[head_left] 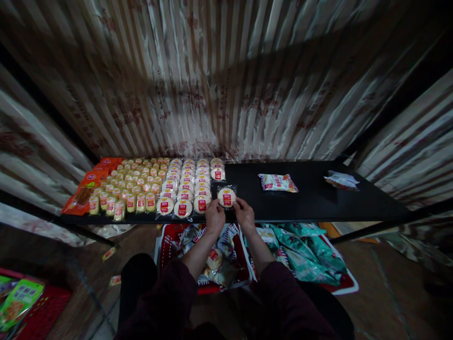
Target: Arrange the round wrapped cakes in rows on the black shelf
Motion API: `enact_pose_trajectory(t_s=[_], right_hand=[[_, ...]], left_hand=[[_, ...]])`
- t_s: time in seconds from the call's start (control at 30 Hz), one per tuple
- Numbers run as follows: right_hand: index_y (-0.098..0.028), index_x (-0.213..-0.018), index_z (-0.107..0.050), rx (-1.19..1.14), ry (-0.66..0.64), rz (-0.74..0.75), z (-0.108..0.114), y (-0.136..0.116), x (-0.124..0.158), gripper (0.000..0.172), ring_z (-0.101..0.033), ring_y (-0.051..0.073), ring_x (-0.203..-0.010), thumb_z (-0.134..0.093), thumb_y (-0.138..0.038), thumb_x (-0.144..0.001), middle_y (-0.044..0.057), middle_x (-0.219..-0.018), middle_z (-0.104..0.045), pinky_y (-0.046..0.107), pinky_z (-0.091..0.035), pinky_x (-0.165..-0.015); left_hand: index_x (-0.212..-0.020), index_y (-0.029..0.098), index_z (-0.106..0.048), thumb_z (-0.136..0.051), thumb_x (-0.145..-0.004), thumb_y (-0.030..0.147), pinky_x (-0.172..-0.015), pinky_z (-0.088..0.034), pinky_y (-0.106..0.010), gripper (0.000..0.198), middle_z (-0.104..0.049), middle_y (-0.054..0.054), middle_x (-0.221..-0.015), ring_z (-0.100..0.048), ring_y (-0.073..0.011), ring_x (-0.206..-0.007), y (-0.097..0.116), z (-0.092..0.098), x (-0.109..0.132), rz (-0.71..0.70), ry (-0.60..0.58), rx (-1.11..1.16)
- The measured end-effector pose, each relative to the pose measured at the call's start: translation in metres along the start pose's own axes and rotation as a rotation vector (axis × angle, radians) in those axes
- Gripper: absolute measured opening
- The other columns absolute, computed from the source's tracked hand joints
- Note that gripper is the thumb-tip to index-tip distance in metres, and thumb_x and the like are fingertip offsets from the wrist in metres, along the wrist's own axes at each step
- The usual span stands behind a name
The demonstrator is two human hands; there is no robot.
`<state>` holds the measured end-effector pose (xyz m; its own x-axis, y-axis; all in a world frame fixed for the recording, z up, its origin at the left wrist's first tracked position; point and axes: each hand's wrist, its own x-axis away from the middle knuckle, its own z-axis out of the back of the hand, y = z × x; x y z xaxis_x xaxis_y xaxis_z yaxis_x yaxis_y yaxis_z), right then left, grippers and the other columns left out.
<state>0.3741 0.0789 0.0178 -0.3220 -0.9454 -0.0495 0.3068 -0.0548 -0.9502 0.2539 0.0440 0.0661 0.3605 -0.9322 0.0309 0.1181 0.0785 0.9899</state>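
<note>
Between my two hands is a round white rice cracker in a clear wrapper with a red label [227,197], just above the black shelf [247,172]. My left hand [215,217] pinches its lower left edge, and my right hand [245,215] pinches its lower right edge. To the left, rows of similar wrapped crackers [183,208] lie overlapping in columns. Behind the held one, a short stack of the same crackers [217,171] starts another column at the shelf's back.
Small yellow wrapped snacks [130,203] and orange packets [85,191] fill the shelf's left end. A white packet [278,182] and another packet [341,180] lie to the right. Red baskets of snacks [166,245] stand below, another basket [53,302] at lower left.
</note>
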Motion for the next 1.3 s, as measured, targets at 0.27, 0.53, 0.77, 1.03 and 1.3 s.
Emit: enact_pose_trajectory(t_s=[0.27,0.53,0.77,1.03,1.3], right_hand=[[-0.021,-0.103,-0.069,0.069,-0.032,0.001,-0.006,-0.001,-0.013,0.039,-0.065,0.020,-0.078,-0.053,-0.042,-0.075,0.004,-0.088,-0.072,0.033,-0.050,-0.076],[-0.020,-0.106,-0.066,0.173,-0.068,-0.001,-0.008,-0.006,-0.019,0.038,-0.065,0.020,-0.083,-0.051,-0.041,-0.078,0.005,-0.095,-0.071,0.033,-0.049,-0.079],[-0.023,-0.111,-0.062,0.111,-0.063,-0.011,-0.015,-0.003,-0.029,0.038,-0.065,0.018,-0.083,-0.056,-0.033,-0.075,0.003,-0.093,-0.071,0.032,-0.049,-0.080],[-0.020,-0.109,-0.062,0.059,-0.094,0.015,-0.019,-0.009,-0.034,0.037,-0.065,0.018,-0.083,-0.054,-0.028,-0.074,0.004,-0.093,-0.071,0.031,-0.050,-0.079],[-0.019,-0.109,-0.064,0.276,-0.081,0.043,-0.021,-0.013,-0.043,0.036,-0.062,0.019,-0.093,-0.054,-0.024,-0.074,0.007,-0.103,-0.067,0.032,-0.047,-0.087]], left_hand=[[-0.101,0.017,-0.064,-0.048,-0.076,0.005,-0.103,-0.037,-0.036,0.032,-0.065,-0.009,-0.112,-0.055,-0.0214,-0.112,0.005,-0.009,-0.006,-0.070,-0.044,-0.225],[-0.106,0.013,-0.062,-0.046,-0.080,0.008,-0.103,-0.039,-0.034,0.031,-0.063,-0.012,-0.117,-0.054,-0.0203,-0.116,0.003,-0.016,-0.013,-0.141,-0.040,-0.402],[-0.108,0.013,-0.062,-0.045,-0.082,0.011,-0.106,-0.036,-0.035,0.031,-0.059,-0.013,-0.124,-0.049,-0.0220,-0.123,0.000,-0.025,-0.021,-0.117,-0.023,-0.451],[-0.111,0.013,-0.061,-0.043,-0.083,0.013,-0.108,-0.033,-0.035,0.033,-0.058,-0.013,-0.126,-0.047,-0.0210,-0.124,0.006,-0.029,-0.029,-0.090,-0.031,-0.467],[-0.110,0.011,-0.060,-0.040,-0.085,0.015,-0.111,-0.027,-0.033,0.032,-0.052,-0.015,-0.133,-0.041,-0.0205,-0.130,0.014,-0.033,-0.036,-0.052,-0.063,-0.522]])
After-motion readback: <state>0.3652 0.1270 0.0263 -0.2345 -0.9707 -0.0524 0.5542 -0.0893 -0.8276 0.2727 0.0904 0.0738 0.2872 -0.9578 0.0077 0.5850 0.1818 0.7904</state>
